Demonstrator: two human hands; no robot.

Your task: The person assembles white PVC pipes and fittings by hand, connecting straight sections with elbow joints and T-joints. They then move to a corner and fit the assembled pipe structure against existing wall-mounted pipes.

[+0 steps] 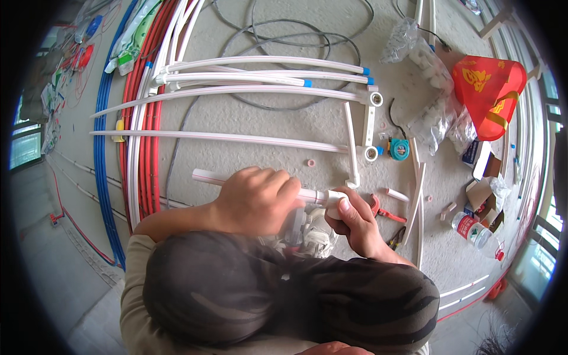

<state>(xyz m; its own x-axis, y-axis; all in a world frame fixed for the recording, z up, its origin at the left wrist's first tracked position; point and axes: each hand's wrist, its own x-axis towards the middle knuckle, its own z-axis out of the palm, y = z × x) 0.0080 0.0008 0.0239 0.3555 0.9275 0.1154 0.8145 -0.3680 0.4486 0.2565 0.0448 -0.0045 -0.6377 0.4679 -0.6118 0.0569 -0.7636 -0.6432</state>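
My left hand [257, 198] is closed around a white plastic pipe [207, 176] with a thin red stripe, held roughly level above my knees. On the pipe's right end sits a white elbow-like fitting [335, 199], partly covered by fingers. My right hand [357, 222] grips that fitting, its thumb pressed on the near side. How deep the pipe sits in the fitting cannot be made out. Just beyond my hands, a long white pipe [236, 138] lies on the floor, joined to a white bracket with two round fittings [371, 127]. A shorter pipe with an elbow [351, 148] lies beside it.
Right of my hands lie a red-handled cutter [387, 212], a teal tape measure [399, 149], loose pipes [415, 204], a plastic bottle [471, 229] and a red bag [490, 94]. Blue pipes [103, 148] and red pipes [151, 160] run along the left. Grey cable [284, 23] coils ahead.
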